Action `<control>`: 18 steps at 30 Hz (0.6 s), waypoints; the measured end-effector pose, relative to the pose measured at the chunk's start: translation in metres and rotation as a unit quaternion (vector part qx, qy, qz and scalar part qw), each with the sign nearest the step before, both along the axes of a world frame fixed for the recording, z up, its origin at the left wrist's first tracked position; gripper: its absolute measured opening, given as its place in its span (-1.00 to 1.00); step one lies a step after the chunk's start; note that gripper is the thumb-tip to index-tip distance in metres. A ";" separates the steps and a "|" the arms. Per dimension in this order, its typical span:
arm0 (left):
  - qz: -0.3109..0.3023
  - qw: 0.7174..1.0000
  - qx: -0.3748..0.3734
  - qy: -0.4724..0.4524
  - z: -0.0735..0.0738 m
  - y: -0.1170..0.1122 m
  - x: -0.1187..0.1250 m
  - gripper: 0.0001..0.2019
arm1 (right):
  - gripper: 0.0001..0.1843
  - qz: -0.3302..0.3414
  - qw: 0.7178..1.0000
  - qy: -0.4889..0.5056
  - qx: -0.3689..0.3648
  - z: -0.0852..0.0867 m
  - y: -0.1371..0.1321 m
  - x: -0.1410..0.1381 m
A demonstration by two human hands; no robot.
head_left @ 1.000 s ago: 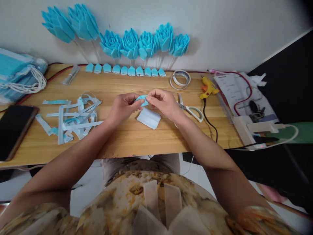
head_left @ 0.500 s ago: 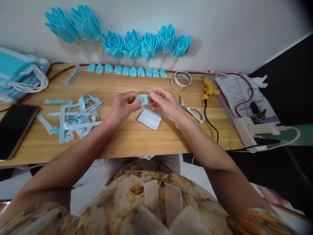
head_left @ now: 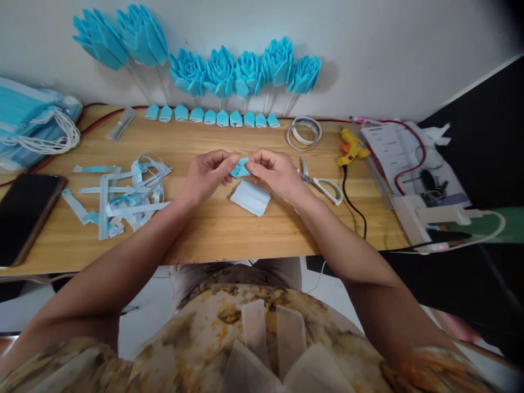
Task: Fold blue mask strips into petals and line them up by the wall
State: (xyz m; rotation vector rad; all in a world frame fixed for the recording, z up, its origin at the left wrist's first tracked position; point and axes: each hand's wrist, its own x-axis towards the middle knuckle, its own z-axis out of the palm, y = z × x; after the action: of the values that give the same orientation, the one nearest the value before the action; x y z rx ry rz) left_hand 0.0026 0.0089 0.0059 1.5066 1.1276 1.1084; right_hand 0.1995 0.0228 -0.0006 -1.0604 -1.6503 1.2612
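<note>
A small piece of blue mask fabric (head_left: 240, 168) is pinched between both hands above the table. My left hand (head_left: 210, 173) is closed on its left side, thumb on top. At its right side, my right hand (head_left: 272, 172) grips it between thumb and fingers. Just below lies a pale rectangular fabric piece (head_left: 251, 197), flat on the wood. Scissors (head_left: 323, 187) with white handles rest beside my right wrist, partly hidden by it. Along the back edge stands a row of small folded blue pieces (head_left: 210, 117).
Several blue fabric flowers (head_left: 221, 71) on sticks lean against the wall. Cut strips (head_left: 135, 191) and a phone (head_left: 24, 218) lie left, near a bag of masks (head_left: 36, 123). Rightward are tape rolls (head_left: 304, 134), a yellow glue gun (head_left: 351, 147) and a power strip (head_left: 417, 218).
My right fingers have come onto the right side of the blue fabric piece, which now lies stretched between both hands. Half a second ago its right edge was more exposed.
</note>
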 end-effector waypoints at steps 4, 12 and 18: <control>0.008 1.000 -0.009 -0.002 -0.002 0.001 -0.001 -0.69 | -0.76 0.004 1.000 -0.005 0.006 0.000 0.000 0.000; 0.013 1.000 -0.007 0.005 0.004 -0.001 0.003 -0.78 | -0.74 -0.007 1.000 -0.020 0.005 0.000 0.000 0.000; -0.022 0.999 -0.015 0.025 0.003 -0.002 0.003 -0.67 | -0.76 -0.022 0.998 -0.046 0.039 -0.001 0.000 -0.001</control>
State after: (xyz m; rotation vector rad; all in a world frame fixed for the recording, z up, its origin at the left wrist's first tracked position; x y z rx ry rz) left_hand 0.0059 0.0071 0.0094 1.5355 1.1344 1.0251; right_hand 0.1988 0.0228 -0.0016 -1.1147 -1.7226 1.1248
